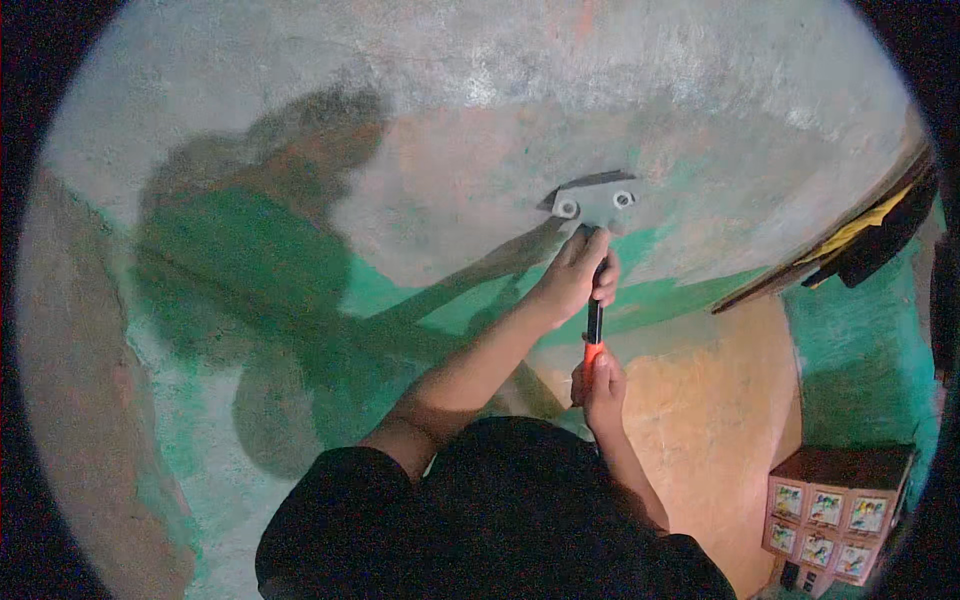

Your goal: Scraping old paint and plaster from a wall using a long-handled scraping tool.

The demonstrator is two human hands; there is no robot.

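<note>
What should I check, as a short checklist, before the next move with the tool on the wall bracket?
1. Left hand grips the upper part of the black-and-orange-handled tool: ok.
2. Right hand holds the orange handle end: ok.
3. Grey metal bracket with two round holes sits flat on the painted wall: ok.
4. Tool tip seated on the bracket: cannot tell, the fingers hide it.
5. Fasteners in both holes: cannot tell.

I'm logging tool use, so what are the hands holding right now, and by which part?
Both hold one screwdriver: the right hand grips its orange handle end, the left hand wraps the upper shaft by the metal bracket.
</note>
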